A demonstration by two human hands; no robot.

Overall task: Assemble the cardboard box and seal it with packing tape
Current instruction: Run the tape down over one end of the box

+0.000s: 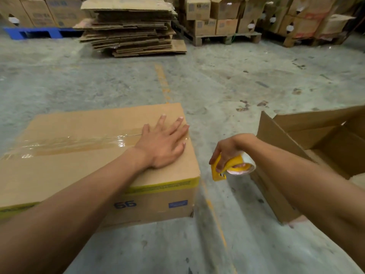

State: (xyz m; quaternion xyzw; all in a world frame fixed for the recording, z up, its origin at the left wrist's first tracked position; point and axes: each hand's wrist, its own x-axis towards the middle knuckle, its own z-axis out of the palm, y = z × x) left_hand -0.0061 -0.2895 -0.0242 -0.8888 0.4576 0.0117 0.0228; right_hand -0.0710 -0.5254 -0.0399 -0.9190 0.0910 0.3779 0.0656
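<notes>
The closed cardboard box (94, 155) sat on the concrete floor (217, 86) at the left, a strip of clear tape (79, 142) running along its top seam. The left hand (164, 143) lay flat and open on the right end of the top, fingers spread, pressing down where the tape reached the edge. To do this step well, the palm probably needed to rub firmly along the seam and over the edge, so the tape end stuck without bubbles. Just right of the box, off its side, the right hand (227, 153) was closed around a yellow tape dispenser (231, 167), held in the air clear of the box. Further right stood an open box (308, 147), flaps up. The floor was worn and stained, with a faded yellow line (163, 82). Behind were a stack of flattened cardboard (130, 28), a blue pallet (37, 32) and stacked cartons (213, 18) on wooden pallets.
</notes>
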